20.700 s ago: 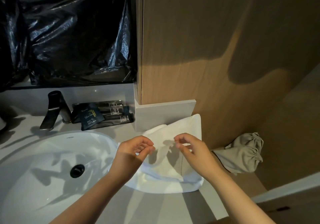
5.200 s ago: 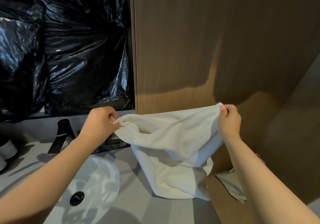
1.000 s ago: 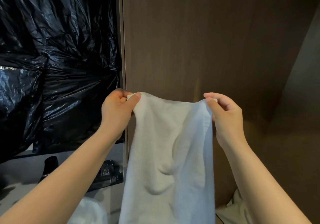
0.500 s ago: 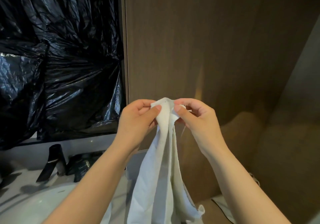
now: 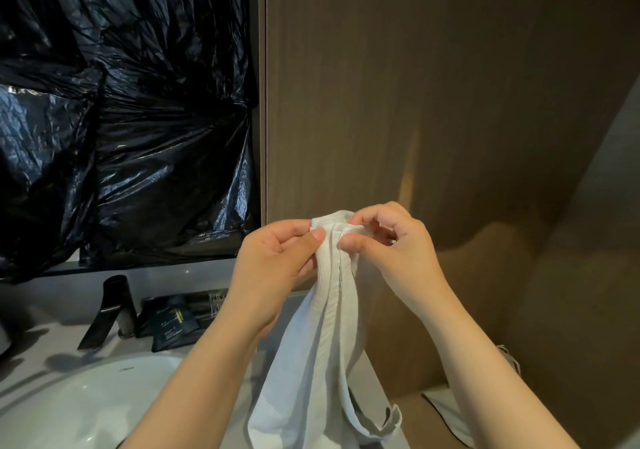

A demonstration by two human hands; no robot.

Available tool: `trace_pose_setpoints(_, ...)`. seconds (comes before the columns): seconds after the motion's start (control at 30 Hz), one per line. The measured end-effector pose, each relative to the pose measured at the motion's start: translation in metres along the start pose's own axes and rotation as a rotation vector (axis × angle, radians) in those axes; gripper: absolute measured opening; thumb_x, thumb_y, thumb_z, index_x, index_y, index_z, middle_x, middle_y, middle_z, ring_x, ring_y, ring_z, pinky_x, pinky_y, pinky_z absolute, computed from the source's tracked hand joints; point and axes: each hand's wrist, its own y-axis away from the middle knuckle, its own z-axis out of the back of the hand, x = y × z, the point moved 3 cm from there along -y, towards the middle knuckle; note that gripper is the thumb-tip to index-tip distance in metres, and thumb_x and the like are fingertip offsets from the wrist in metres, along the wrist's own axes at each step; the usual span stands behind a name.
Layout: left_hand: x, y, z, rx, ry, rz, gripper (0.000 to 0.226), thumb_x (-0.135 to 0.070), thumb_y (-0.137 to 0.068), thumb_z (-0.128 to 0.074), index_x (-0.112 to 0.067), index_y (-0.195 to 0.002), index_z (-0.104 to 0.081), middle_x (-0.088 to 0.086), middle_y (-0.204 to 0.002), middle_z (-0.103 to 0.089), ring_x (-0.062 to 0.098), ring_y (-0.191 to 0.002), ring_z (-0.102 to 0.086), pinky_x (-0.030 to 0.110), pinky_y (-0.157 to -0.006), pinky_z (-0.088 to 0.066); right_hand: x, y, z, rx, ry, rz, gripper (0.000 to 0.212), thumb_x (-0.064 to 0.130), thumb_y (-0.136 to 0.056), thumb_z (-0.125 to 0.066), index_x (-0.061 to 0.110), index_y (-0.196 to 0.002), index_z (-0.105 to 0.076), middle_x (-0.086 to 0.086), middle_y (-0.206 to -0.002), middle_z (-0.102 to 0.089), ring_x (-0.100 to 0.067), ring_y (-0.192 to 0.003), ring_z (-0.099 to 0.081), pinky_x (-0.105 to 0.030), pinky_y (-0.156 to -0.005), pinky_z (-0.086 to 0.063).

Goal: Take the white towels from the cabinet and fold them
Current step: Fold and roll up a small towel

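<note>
White towel (image 5: 320,362) hangs doubled lengthwise in mid-air, above the worktop (image 5: 38,339) edge and in front of the wooden cabinet panel (image 5: 433,102). Its top edge is gathered between both hands: left hand (image 5: 277,268) pinches it thumb against fingers, right hand (image 5: 391,251) pinches the same edge just beside it. White sink (image 5: 79,400) at lower left, dark tap (image 5: 110,310) and black packets (image 5: 173,324) behind it, black plastic sheet (image 5: 121,119) above; another pale cloth (image 5: 450,414) lies lower right.
</note>
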Motion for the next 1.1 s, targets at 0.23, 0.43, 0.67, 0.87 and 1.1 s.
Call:
trace_pose_setpoints(0.23, -0.002, -0.003, 0.007, -0.027, -0.104, 0.003, 0.014, -0.016, -0.090, -0.063, -0.019, -0.095, -0.076, 0.012, -0.090, -0.075, 0.040, -0.093, -0.067, 0.044, -0.087, -0.056, 0.001, 0.001, 0.003, 0.050, 0.133, 0.047, 0.015, 0.033, -0.080, -0.077, 0.026, -0.074, -0.065, 0.014, -0.074, -0.064, -0.007, -0.069, -0.058, -0.009, -0.055, -0.042)
trace_pose_setpoints(0.43, -0.008, -0.006, 0.008, 0.012, -0.204, -0.027, 0.013, -0.018, -0.090, -0.064, -0.021, -0.094, -0.076, 0.011, -0.086, -0.075, 0.029, -0.082, -0.070, 0.040, -0.077, -0.057, 0.011, 0.002, 0.003, 0.095, 0.172, 0.127, 0.012, 0.030, -0.089, -0.068, 0.031, -0.078, -0.064, 0.017, -0.079, -0.064, -0.011, -0.080, -0.062, -0.012, -0.062, -0.049)
trace_pose_setpoints(0.67, -0.010, -0.004, 0.008, 0.075, -0.185, -0.049, 0.019, -0.016, -0.093, -0.060, -0.023, -0.102, -0.075, 0.004, -0.093, -0.076, 0.034, -0.092, -0.070, 0.046, -0.088, -0.055, 0.015, -0.004, -0.004, 0.040, 0.207, 0.151, 0.012, 0.032, -0.090, -0.067, 0.032, -0.079, -0.061, 0.020, -0.084, -0.063, -0.007, -0.086, -0.061, -0.010, -0.067, -0.047)
trace_pose_setpoints(0.87, -0.012, -0.004, 0.008, 0.048, -0.212, -0.092, 0.020, -0.014, -0.093, -0.059, -0.022, -0.102, -0.075, 0.000, -0.091, -0.076, 0.022, -0.087, -0.072, 0.032, -0.078, -0.059, 0.014, -0.004, -0.008, 0.040, 0.189, 0.162, 0.011, 0.032, -0.090, -0.066, 0.031, -0.081, -0.061, 0.019, -0.085, -0.063, -0.007, -0.086, -0.060, -0.009, -0.066, -0.046)
trace_pose_setpoints(1.1, -0.015, -0.003, 0.006, 0.138, -0.304, -0.113, 0.023, -0.017, -0.094, -0.059, -0.026, -0.111, -0.073, 0.010, -0.094, -0.074, 0.029, -0.080, -0.067, 0.041, -0.081, -0.057, 0.008, -0.006, -0.007, 0.025, 0.178, 0.171, 0.010, 0.034, -0.090, -0.067, 0.030, -0.082, -0.063, 0.020, -0.083, -0.063, -0.005, -0.085, -0.060, -0.009, -0.063, -0.045)
